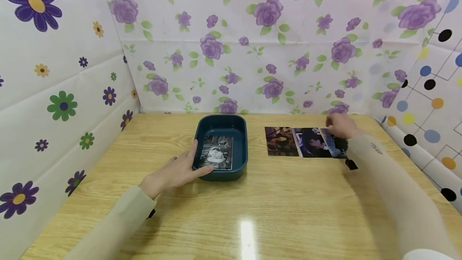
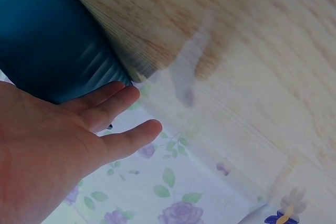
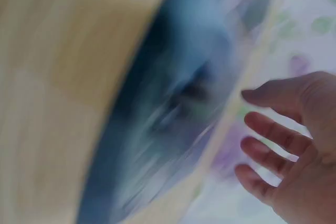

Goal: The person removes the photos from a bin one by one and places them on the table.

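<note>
A dark teal rectangular tray (image 1: 225, 176) stands near the middle of the table, with a black-and-white picture card (image 1: 216, 153) lying flat inside it. My left hand (image 1: 173, 175) is at the tray's left side, thumb and fingers spread and straight along its near left corner. Three colour picture cards lie in a row to the right: a brownish one (image 1: 281, 141), a dark purple one (image 1: 311, 143) and a bluish one (image 1: 333, 144). Over the far edge of the bluish card is my right hand (image 1: 342, 125). The right wrist view shows its fingers loosely bent, holding nothing; the card there is blurred.
The light wood table (image 1: 281, 204) runs back to a wall covering with purple roses (image 1: 267, 11). Flowered sheeting (image 1: 65, 107) borders the left side, and dotted sheeting (image 1: 433, 135) the right. Small black straps or tabs (image 1: 351, 164) hang at both wrists.
</note>
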{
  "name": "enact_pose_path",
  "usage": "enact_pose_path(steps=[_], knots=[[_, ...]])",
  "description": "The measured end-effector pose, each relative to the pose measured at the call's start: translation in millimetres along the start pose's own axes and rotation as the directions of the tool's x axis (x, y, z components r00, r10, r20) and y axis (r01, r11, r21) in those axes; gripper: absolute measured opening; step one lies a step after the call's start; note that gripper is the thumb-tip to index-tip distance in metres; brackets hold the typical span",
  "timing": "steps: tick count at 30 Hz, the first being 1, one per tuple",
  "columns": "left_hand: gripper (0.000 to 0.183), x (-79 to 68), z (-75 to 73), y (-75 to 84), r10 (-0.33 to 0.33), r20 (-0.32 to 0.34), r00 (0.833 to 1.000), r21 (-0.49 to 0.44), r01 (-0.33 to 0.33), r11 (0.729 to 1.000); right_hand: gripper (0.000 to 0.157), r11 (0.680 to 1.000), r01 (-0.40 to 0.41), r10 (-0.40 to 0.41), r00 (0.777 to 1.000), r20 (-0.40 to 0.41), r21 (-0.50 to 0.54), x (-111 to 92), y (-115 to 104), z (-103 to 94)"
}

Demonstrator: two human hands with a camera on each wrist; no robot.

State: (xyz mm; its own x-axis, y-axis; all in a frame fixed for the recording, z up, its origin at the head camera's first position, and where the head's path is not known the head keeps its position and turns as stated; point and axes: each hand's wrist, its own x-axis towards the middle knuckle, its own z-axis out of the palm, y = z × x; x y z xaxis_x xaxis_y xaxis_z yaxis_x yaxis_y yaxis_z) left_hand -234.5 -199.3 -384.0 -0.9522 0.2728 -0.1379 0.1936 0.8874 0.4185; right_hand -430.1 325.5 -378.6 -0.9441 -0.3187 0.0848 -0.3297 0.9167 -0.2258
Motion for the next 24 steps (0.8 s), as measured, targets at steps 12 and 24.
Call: enact_pose_path(steps=[12,24], knots=[[0.109,-1.2,-0.6,1.0,-0.005,0.011,1.0,0.001,0.005,1.0,0.015,0.835,0.196,-0.205,0.978,-0.039,0.514,44.6,-141.6,-2.8],[0.109,0.3,-0.3,0.3,-0.01,0.009,1.0,-0.004,0.01,1.0,0.02,0.753,0.449,-0.504,0.864,-0.018,0.482,76.0,-245.4,23.7]])
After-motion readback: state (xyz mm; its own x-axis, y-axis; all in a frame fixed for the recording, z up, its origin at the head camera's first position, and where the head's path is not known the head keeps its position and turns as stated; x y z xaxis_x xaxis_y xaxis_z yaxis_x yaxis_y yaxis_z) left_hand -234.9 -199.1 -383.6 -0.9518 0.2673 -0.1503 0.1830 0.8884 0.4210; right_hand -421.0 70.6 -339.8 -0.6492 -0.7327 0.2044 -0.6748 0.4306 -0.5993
